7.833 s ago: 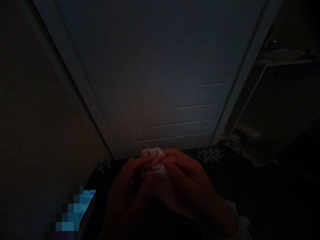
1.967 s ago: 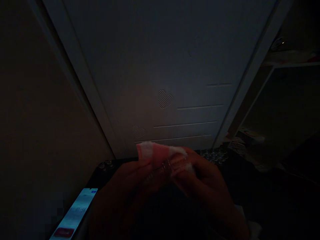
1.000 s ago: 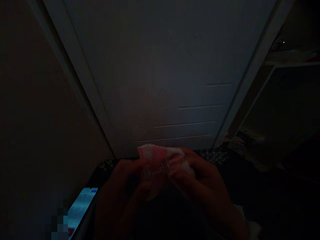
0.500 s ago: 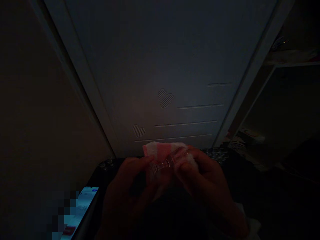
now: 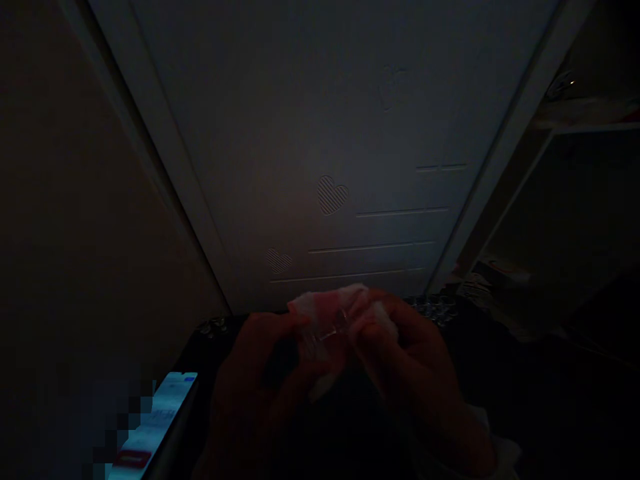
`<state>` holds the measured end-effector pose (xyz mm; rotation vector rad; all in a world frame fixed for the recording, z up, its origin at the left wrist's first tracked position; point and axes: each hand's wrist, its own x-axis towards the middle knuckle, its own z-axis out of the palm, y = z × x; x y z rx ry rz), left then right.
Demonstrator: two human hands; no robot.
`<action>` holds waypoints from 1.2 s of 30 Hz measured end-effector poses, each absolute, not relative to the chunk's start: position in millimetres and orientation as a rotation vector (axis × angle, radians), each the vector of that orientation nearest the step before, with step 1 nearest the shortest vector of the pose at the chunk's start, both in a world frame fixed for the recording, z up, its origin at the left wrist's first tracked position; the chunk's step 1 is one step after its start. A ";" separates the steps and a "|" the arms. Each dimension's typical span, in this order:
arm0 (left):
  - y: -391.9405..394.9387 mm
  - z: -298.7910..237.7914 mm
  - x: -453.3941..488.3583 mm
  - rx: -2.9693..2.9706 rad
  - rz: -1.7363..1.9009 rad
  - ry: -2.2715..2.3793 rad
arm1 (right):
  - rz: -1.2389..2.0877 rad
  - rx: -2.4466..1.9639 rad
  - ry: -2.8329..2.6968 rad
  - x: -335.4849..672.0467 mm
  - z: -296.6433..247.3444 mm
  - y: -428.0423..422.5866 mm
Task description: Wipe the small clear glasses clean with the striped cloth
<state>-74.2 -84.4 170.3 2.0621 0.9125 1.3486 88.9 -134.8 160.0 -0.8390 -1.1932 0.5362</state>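
Note:
The light is very dim. A small clear glass piece (image 5: 329, 332), narrow in the middle and wider toward its ends, lies slanted between my hands. My left hand (image 5: 245, 373) pinches its flared left end between thumb and fingers. On the right, my right hand (image 5: 420, 363) is closed around the other end through a pink-and-white striped cloth (image 5: 327, 303). The fluffy cloth also spreads behind the glass, and a corner hangs below my left fingers. The exact kind of glass piece cannot be made out.
Several small clear glass pieces (image 5: 434, 308) stand at the dark table's right back edge, a few more glass pieces (image 5: 214, 327) at its left. A lit phone (image 5: 165, 417) is at lower left. Behind rises a pale panel (image 5: 280, 147) with engraved hearts; shelves (image 5: 590, 130) are on the right.
The cloth has shifted around the glass piece: its top edge has changed shape and a lower corner now shows under my left fingers. Both hands stay nearly in place.

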 end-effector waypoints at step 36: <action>-81.3 169.4 -71.8 2.103 1.339 0.949 | 0.477 -0.873 -1.062 83.8 153.5 -130.8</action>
